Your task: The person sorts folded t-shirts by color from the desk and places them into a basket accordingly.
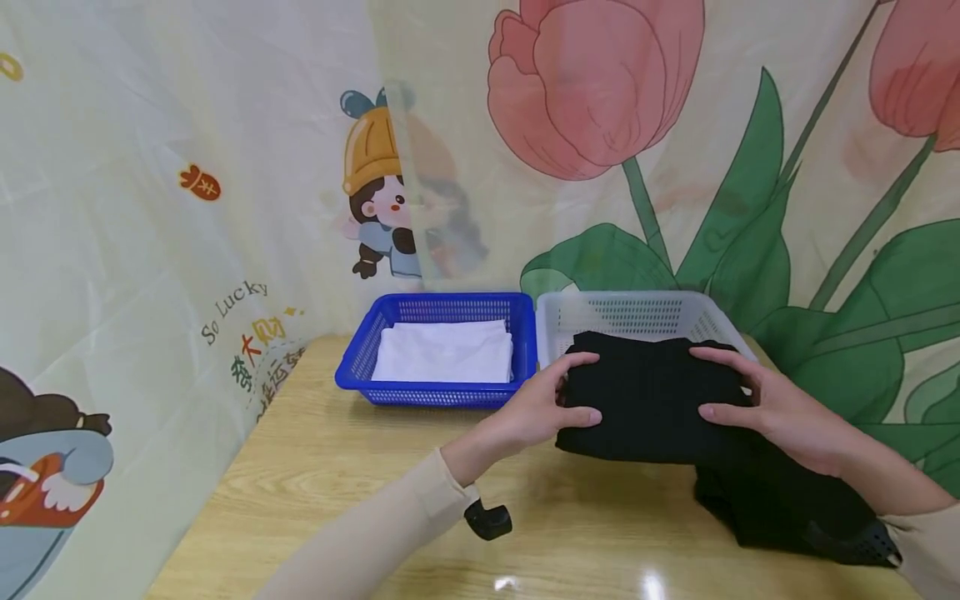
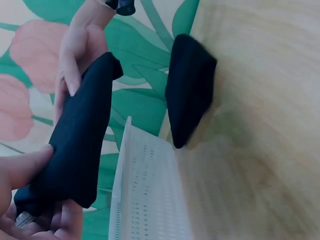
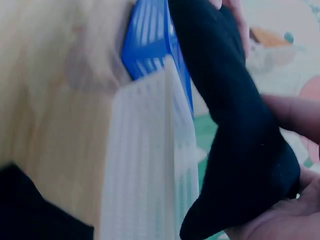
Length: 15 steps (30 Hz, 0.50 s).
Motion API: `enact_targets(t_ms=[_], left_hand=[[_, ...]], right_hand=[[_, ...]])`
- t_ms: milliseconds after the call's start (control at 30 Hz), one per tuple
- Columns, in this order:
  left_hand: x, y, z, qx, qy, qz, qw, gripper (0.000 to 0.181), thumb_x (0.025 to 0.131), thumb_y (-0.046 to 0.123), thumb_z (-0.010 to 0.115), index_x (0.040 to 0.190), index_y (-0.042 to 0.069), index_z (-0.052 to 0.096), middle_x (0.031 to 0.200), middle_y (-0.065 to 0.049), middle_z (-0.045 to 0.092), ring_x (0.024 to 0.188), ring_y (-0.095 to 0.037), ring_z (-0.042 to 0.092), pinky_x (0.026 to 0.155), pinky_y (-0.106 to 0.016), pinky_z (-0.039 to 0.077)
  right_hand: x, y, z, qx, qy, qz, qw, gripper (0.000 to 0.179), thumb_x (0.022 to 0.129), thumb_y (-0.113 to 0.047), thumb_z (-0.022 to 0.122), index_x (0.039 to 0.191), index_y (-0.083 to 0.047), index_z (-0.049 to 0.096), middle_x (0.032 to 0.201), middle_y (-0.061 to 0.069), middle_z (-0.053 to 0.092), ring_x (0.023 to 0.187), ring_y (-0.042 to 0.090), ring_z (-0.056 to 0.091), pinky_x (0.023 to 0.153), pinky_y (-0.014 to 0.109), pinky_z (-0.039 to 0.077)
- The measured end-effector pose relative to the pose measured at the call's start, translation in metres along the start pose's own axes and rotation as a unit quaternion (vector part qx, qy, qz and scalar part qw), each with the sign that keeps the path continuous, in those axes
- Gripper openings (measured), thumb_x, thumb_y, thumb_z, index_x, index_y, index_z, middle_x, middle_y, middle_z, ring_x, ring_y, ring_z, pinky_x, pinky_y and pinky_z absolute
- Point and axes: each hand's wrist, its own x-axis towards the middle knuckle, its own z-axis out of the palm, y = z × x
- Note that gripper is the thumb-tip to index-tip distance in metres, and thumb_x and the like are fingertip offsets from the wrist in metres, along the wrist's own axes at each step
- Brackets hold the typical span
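1. The folded black cloth [image 1: 651, 398] hides the front rim and the inside of the white basket [image 1: 632, 315].
2. The second black cloth [image 1: 780, 504] lies partly behind the right hand [image 1: 780, 408].
3. The left wrist view cuts off the left hand [image 2: 30, 200] at the bottom left corner.

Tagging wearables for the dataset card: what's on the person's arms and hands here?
Both hands are bare: no gloves or rings visible. The left hand comes out of a long beige sleeve with a ribbed cuff; a small black device hangs at that wrist. The right hand has a matching beige sleeve, and another black device at its wrist.
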Motion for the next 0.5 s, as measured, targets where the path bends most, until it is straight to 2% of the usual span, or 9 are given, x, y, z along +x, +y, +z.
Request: enact_targets(t_ms=[100,133,200,333,367,500], left_hand=[[0.017,0.002,0.003,0.014,0.022,-0.011,0.9996,0.073,0.097,0.023,0.081,0.156,0.047,0.046,0.151,0.005,0.057,0.126,-0.016,0.057,0.104,-0.041,0.054],[0.023,0.003,0.003,0.016,0.027,-0.014,0.9994,0.073,0.097,0.023,0.081,0.155,0.048,0.046,0.154,0.004,0.053,0.119,-0.02,0.059,0.099,-0.043,0.055],[0.036,0.003,0.005,0.032,0.04,-0.019,0.9985,0.073,0.096,0.023,0.082,0.154,0.049,0.046,0.16,0.005,0.048,0.123,-0.019,0.056,0.098,-0.042,0.055],[0.063,0.001,0.006,0.028,0.054,-0.021,0.9979,0.074,0.095,0.019,0.082,0.155,0.045,0.048,0.155,0.001,0.052,0.121,-0.023,0.059,0.098,-0.044,0.055],[0.069,0.001,0.005,0.031,0.06,-0.019,0.9975,0.074,0.095,0.018,0.082,0.155,0.044,0.048,0.155,0.0,0.053,0.13,-0.021,0.056,0.105,-0.044,0.054],[0.093,-0.004,0.003,0.013,0.085,-0.017,0.9962,0.075,0.094,0.012,0.082,0.157,0.038,0.048,0.159,-0.005,0.05,0.137,-0.028,0.055,0.112,-0.049,0.05]], right_hand=[[0.014,0.0,-0.011,-0.021,0.005,0.001,0.9998,0.084,0.103,-0.018,0.072,0.17,-0.02,0.022,0.176,0.018,-0.015,0.154,0.061,-0.011,0.105,0.086,0.02],[0.018,0.001,-0.015,-0.028,0.007,0.001,0.9996,0.085,0.102,-0.019,0.073,0.17,-0.019,0.022,0.176,0.019,-0.014,0.155,0.061,-0.009,0.105,0.085,0.022],[0.028,0.005,-0.022,-0.037,0.009,0.0,0.9993,0.088,0.101,-0.019,0.075,0.17,-0.017,0.022,0.176,0.021,-0.012,0.156,0.06,-0.008,0.106,0.084,0.023],[0.049,0.016,-0.036,-0.056,0.014,0.001,0.9983,0.093,0.098,-0.019,0.079,0.17,-0.012,0.021,0.175,0.026,-0.01,0.156,0.059,-0.008,0.108,0.083,0.023],[0.055,0.018,-0.039,-0.062,0.015,0.001,0.9979,0.094,0.097,-0.02,0.08,0.169,-0.011,0.021,0.175,0.027,-0.009,0.155,0.06,-0.008,0.108,0.083,0.023],[0.082,0.024,-0.051,-0.079,0.019,-0.001,0.9967,0.096,0.096,-0.022,0.082,0.169,-0.011,0.02,0.175,0.028,-0.007,0.155,0.06,-0.006,0.11,0.083,0.023]])
